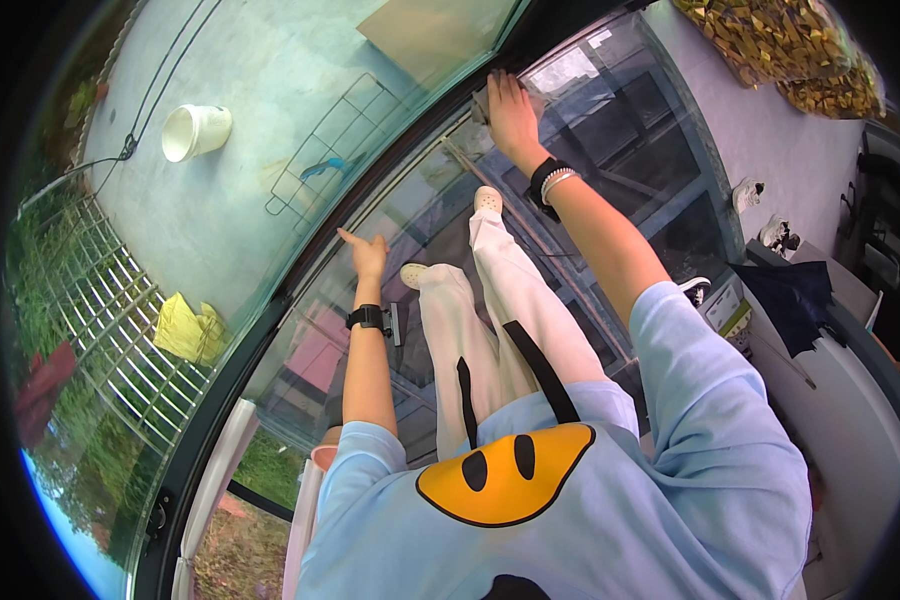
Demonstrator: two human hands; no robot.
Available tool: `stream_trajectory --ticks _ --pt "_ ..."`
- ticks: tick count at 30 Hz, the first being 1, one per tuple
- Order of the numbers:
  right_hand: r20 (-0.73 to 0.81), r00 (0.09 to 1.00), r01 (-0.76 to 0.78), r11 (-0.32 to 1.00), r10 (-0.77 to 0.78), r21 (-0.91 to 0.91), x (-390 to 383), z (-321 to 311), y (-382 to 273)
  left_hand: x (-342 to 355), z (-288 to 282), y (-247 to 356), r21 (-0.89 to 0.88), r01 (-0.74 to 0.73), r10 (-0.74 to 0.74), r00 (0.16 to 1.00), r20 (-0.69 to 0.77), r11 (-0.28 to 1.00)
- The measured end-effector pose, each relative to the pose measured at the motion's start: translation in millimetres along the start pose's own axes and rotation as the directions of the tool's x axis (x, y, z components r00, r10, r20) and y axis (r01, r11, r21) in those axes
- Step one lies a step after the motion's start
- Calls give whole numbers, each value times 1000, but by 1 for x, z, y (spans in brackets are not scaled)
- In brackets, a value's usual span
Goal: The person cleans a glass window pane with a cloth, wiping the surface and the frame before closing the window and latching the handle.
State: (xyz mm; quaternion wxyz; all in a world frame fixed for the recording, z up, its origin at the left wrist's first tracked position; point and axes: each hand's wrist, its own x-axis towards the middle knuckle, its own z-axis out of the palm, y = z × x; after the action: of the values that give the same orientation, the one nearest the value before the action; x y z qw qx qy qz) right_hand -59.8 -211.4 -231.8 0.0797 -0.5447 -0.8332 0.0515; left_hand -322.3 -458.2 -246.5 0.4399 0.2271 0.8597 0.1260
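Note:
My right hand (511, 112) reaches up to the dark window frame (410, 155), its fingers laid over a small greyish cloth (481, 106) that shows at the hand's edge. Lower along the same frame, my left hand (368, 256) has its index finger stretched toward the frame and its thumb apart. Nothing shows in the left hand. A large glass pane (300, 110) lies on the left side of the frame. Black bands circle both wrists, and the left one carries a small dark device (394, 324).
Beyond the pane are a white bucket (197, 133), a wire rack (320, 150), a metal railing (120, 310) and a yellow cloth (190, 329). Several shoes (747, 195), a dark folded umbrella (790, 300) and bags of yellow-brown pieces (770, 45) are at the right.

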Motion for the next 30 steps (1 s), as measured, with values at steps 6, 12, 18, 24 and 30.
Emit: stream_trajectory --ticks 6,12,18,24,30 --pt "32 997 -81 853 76 516 -77 -24 -67 -22 -11 11 -229 -69 89 993 79 971" --pt "495 786 -568 116 371 815 -135 -38 -102 -48 0 18 -348 -187 276 934 227 918" --pt "868 486 -565 -795 -104 221 -158 -55 -86 -86 13 41 -546 -99 365 839 404 832" --pt "780 594 -550 -807 -197 215 -165 -78 -96 -112 -5 55 -738 -45 373 882 287 673" --pt "809 570 -602 -743 -144 292 -183 -66 -125 -120 -35 40 -791 -174 460 876 148 587"
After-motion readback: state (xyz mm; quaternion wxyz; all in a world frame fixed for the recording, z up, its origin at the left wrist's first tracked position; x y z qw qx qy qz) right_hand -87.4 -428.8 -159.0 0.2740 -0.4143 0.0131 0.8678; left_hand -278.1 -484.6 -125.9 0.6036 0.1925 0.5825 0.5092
